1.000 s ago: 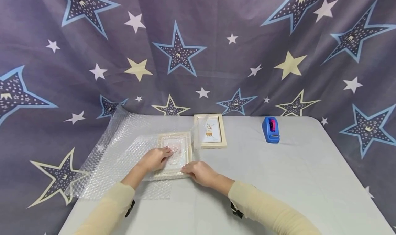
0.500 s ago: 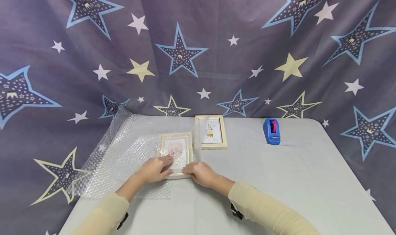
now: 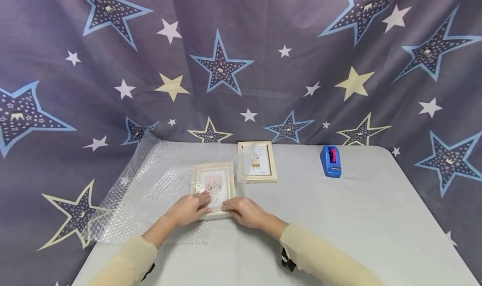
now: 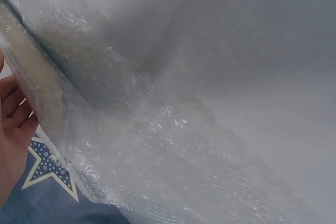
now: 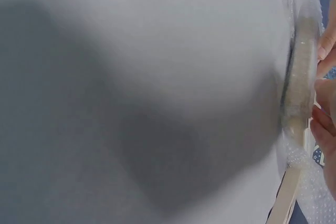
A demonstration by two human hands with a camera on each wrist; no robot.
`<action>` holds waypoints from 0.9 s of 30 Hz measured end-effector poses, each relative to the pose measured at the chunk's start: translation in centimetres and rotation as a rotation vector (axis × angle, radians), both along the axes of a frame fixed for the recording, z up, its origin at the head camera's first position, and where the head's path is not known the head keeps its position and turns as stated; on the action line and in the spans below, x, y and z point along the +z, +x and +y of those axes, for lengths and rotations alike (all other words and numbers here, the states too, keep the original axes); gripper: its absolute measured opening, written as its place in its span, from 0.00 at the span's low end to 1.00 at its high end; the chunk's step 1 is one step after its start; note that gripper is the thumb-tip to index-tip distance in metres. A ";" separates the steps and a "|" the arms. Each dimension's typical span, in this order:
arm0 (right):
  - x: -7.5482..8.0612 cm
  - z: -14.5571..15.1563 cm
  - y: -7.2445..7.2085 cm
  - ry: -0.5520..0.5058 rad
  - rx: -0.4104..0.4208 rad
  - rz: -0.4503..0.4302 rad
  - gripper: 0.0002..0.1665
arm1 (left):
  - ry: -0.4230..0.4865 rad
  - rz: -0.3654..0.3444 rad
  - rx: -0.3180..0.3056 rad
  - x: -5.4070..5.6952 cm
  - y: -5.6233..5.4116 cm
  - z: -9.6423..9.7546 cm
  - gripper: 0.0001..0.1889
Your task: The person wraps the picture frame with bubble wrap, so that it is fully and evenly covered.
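Note:
A pale wooden picture frame (image 3: pixel 213 167) with a pinkish picture lies flat on the table under a layer of clear bubble wrap (image 3: pixel 150 194). The sheet spreads to its left and back. My left hand (image 3: pixel 188 208) rests on the covered front of this frame, fingers fairly straight, near its lower left. At the lower right corner my right hand (image 3: pixel 246 210) presses the wrap with its fingertips; its thumb is partly hidden. The wrapped frame's side (image 5: pixel 300 77) shows in the right wrist view, fingers beside it. Mostly bubble wrap (image 4: pixel 157 140) fills the left wrist view.
A second pale wooden frame (image 3: pixel 269 178) with a potted-plant picture lies behind, overlapped by the wrap's edge. A blue tape dispenser (image 3: pixel 331 169) with a pink core stands at the back right of the white-covered table (image 3: pixel 357 219). A starry curtain (image 3: pixel 297 85) hangs behind.
My left hand has slid down over the covered frame towards its near edge. The right hand stays at the corner, and the view has tilted very slightly.

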State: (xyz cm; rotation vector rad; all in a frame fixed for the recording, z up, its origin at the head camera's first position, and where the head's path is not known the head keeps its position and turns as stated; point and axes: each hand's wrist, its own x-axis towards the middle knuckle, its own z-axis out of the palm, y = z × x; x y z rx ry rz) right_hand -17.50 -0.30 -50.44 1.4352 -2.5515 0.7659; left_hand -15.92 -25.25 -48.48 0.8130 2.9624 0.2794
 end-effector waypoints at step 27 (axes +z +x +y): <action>-0.6 1.4 -3.3 -0.837 -0.668 -0.483 0.27 | 0.035 -0.017 0.006 -0.1 0.3 -0.2 0.27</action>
